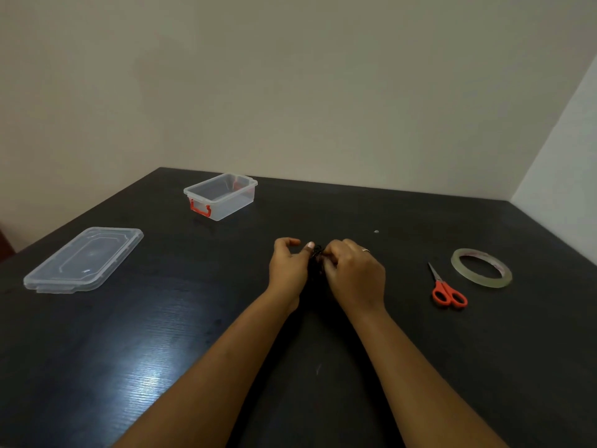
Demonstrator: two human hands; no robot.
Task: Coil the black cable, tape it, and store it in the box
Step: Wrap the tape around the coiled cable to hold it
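Note:
The black cable (317,257) is a small bundle pinched between both hands at the middle of the dark table; most of it is hidden by fingers and blends with the tabletop. My left hand (288,266) grips it from the left, thumb on top. My right hand (354,270), with a ring on one finger, is closed on it from the right. The clear plastic box (221,196) with red latches stands open and empty at the back left. A roll of clear tape (481,268) lies flat to the right.
Orange-handled scissors (446,288) lie shut between my right hand and the tape. The clear lid (84,259) rests flat at the far left. The dark table (161,334) meets beige walls behind and at the right.

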